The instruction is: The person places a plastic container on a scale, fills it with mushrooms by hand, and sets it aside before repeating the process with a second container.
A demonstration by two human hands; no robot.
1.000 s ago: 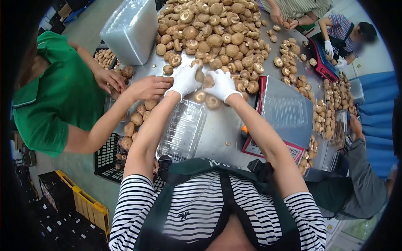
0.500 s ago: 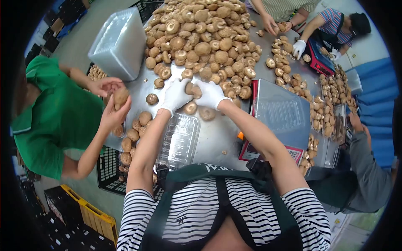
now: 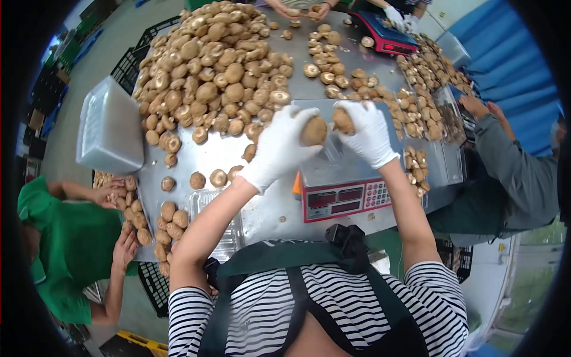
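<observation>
Both my hands wear white gloves and are raised over the digital scale with its red front panel. My left hand grips a brown shiitake mushroom between thumb and fingers. In my right hand is another shiitake mushroom, held a short gap away from the first. A clear plastic tray lies on the metal table, partly covered by my left forearm. Several loose mushrooms sit along its far edge.
A large mushroom pile fills the far left of the table, beside stacked clear trays. A person in green handles mushrooms at left. Filled trays line the right, near a person in grey. A second scale stands farther back.
My hands have moved right, from the pile's near edge to above the scale, with mushrooms in them. The view has shifted right. The person in green has lowered their hands onto the mushrooms beside them.
</observation>
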